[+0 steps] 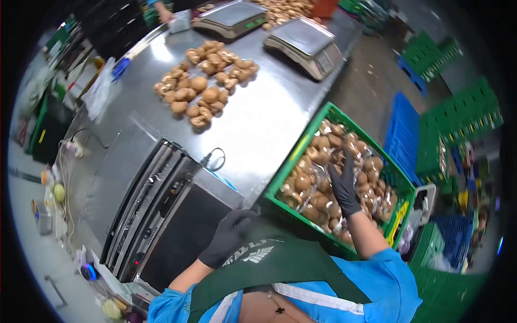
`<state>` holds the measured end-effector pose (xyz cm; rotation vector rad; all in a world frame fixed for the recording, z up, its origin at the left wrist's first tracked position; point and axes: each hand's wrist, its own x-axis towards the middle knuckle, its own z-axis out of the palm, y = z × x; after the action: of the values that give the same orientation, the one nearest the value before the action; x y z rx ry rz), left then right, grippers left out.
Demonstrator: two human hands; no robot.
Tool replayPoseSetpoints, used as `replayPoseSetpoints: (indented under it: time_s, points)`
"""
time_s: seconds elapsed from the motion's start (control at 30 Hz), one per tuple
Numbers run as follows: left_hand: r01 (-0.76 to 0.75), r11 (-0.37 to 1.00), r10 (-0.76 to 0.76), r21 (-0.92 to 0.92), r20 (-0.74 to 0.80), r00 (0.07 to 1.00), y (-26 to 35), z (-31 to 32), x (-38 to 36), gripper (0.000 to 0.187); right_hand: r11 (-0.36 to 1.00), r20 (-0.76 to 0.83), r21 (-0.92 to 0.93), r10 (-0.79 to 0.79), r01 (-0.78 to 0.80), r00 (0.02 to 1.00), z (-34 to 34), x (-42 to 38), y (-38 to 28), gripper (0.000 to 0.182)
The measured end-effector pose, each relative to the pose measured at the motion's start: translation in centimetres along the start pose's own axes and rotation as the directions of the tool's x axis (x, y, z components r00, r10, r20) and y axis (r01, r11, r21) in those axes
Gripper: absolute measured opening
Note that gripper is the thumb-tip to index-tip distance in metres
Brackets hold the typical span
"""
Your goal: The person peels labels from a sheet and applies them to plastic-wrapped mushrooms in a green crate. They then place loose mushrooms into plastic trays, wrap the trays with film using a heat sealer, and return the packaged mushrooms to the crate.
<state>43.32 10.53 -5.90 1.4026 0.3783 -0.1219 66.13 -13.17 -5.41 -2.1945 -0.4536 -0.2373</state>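
My right hand [344,188], in a dark glove, reaches into a green crate [297,146] on my right. Its fingers are stretched out and the thumb stands apart, over the film-wrapped packs of brown mushrooms [319,203] that fill the crate. Nothing shows gripped in it. My left hand [230,236], gloved too, is close to my apron [269,264], beside the dark flat plate [186,237] of a wrapping machine [153,210]. Its fingers are partly hidden and blurred, so I cannot make out whether it holds anything.
On the steel table [258,124] lies a group of mushroom packs [202,89]. Two weighing scales [304,40] stand farther back, near a heap of loose mushrooms [285,8]. Another person's hand [166,15] shows at the far edge. Green crates [458,116] and a blue crate [401,137] are at right.
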Motion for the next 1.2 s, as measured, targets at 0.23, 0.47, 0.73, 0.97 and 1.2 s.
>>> replayPoseSetpoints:
  time_s: [0.23, 0.47, 0.73, 0.97, 1.2]
  points:
    - [-0.044, 0.975, 0.081, 0.218, -0.164, 0.983, 1.5, -1.2, 3.1, 0.02, 0.767, 0.346, 0.177, -0.636, 0.617, 0.69, 32.4, 18.1, -10.3, 0.044]
    - [-0.115, 0.955, 0.164, 0.275, -0.163, 0.973, 2.3, -4.0, 6.8, 0.023, 0.688, 0.567, 0.066, -0.622, 0.723, 0.54, 38.2, 17.8, -9.2, 0.03]
    - [0.027, 0.744, 0.602, 0.668, -0.686, 0.409, -2.9, -8.8, 27.2, 0.055, 0.832, 0.459, -0.388, -0.2, 0.398, 0.866, 28.3, 16.5, -2.8, 0.062]
    - [0.196, 0.96, 0.025, 0.202, -0.754, 0.656, 0.4, -6.6, 29.0, 0.069, 0.995, 0.549, 0.038, 0.06, -0.096, 0.833, 26.4, 18.5, 1.5, 0.06]
    - [-0.052, 0.73, 0.64, 0.681, -0.655, 0.401, 8.3, -14.4, 17.5, 0.083, 0.884, 0.201, 0.34, -0.401, 0.32, 0.894, 23.7, 16.6, -18.5, 0.056]
